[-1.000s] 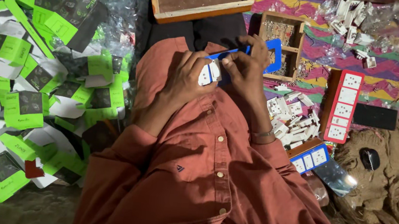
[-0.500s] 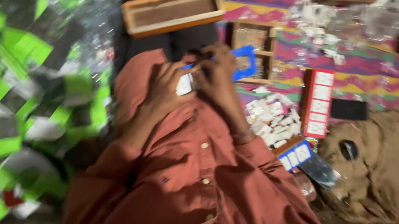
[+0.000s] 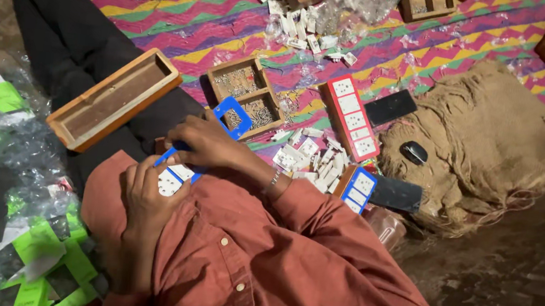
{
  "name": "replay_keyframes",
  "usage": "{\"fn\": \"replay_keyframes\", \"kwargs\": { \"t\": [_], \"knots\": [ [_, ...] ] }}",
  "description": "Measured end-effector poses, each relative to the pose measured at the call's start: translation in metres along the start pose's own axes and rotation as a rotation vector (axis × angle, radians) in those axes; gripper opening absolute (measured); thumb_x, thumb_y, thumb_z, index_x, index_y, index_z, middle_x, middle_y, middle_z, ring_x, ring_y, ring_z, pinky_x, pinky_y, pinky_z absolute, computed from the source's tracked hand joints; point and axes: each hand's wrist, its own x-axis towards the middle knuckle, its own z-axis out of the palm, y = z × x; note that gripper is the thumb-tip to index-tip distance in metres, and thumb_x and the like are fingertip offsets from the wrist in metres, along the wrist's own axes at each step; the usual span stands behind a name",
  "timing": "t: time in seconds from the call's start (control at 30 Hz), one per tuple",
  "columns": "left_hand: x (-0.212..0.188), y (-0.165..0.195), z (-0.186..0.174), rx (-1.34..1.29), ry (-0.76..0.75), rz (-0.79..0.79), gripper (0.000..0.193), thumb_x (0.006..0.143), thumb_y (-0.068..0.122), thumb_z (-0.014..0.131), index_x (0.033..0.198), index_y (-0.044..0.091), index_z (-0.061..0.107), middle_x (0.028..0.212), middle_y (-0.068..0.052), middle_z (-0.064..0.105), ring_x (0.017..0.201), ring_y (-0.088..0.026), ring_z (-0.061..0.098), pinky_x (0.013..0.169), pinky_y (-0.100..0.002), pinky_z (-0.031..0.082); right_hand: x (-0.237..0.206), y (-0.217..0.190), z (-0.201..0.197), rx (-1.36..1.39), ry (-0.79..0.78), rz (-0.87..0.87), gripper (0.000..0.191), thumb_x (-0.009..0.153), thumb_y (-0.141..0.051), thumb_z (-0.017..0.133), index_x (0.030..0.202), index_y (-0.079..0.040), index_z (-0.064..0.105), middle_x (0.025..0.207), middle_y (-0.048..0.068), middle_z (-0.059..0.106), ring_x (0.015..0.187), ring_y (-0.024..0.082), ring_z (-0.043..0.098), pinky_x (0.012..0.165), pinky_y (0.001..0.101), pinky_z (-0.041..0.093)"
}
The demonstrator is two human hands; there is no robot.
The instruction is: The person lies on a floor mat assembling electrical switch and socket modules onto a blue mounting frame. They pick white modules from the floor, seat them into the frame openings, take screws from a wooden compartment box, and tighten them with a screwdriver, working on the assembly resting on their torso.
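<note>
A long blue-framed socket board (image 3: 232, 115) with white socket inserts (image 3: 171, 179) lies across my lap, over my rust-coloured shirt (image 3: 273, 269). My left hand (image 3: 145, 193) grips its near end, thumb beside the white inserts. My right hand (image 3: 208, 143), a bracelet at its wrist, lies curled over the board's middle and hides that part. The far end's empty blue frame sticks out past my right fingers.
A long wooden tray (image 3: 114, 97) rests on my dark-trousered leg. A wooden box of screws (image 3: 245, 92), loose white socket parts (image 3: 306, 157), a red-framed board (image 3: 352, 114), another blue board (image 3: 359, 187), a black phone (image 3: 390, 107) and burlap (image 3: 492, 144) lie right. Green-and-white packets (image 3: 36, 249) pile left.
The view has swung and tilted, bringing the striped mat and burlap into sight. Both hands stay on the blue board, which now sits lower and further left in view.
</note>
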Motion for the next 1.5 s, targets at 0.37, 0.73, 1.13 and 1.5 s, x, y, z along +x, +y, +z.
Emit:
{"fn": "replay_keyframes", "kwargs": {
  "t": [0.37, 0.73, 1.13, 1.5],
  "knots": [
    [0.003, 0.004, -0.003, -0.013, -0.006, -0.004, 0.051, 0.069, 0.019, 0.09, 0.111, 0.001, 0.066, 0.117, -0.011, 0.066, 0.101, -0.034, 0.059, 0.092, -0.045, 0.047, 0.011, -0.001, 0.003, -0.046, -0.114, 0.015, 0.04, 0.075, -0.046, 0.08, 0.109, -0.026, 0.075, 0.106, -0.005, 0.075, 0.104, 0.023, 0.063, 0.086, 0.0453, 0.037],
    [0.001, 0.002, 0.0, -0.02, -0.01, -0.004, 0.052, 0.072, 0.018, 0.091, 0.113, 0.002, 0.065, 0.12, -0.012, 0.067, 0.103, -0.035, 0.06, 0.093, -0.046, 0.048, 0.011, 0.005, -0.002, 0.074, -0.121, -0.023, 0.044, 0.079, -0.057, 0.076, 0.106, -0.022, 0.076, 0.107, -0.002, 0.076, 0.104, 0.022, 0.067, 0.088, 0.0455, 0.035],
    [0.003, 0.001, -0.001, -0.031, -0.014, -0.01, 0.052, 0.068, 0.019, 0.091, 0.109, 0.001, 0.063, 0.117, -0.014, 0.066, 0.101, -0.037, 0.059, 0.093, -0.048, 0.048, 0.008, 0.026, 0.008, 0.184, -0.121, -0.133, 0.047, 0.087, -0.055, 0.071, 0.118, -0.021, 0.075, 0.115, -0.003, 0.076, 0.106, 0.019, 0.063, 0.091, 0.0415, 0.033],
    [0.001, 0.003, -0.002, -0.045, -0.011, -0.04, 0.05, 0.071, 0.018, 0.09, 0.11, 0.0, 0.065, 0.118, -0.013, 0.067, 0.102, -0.036, 0.06, 0.094, -0.047, 0.049, 0.006, 0.023, 0.011, 0.15, -0.076, -0.093, 0.037, 0.082, -0.046, 0.074, 0.112, -0.025, 0.079, 0.103, -0.003, 0.078, 0.098, 0.017, 0.063, 0.088, 0.0401, 0.033]
  ]
}}
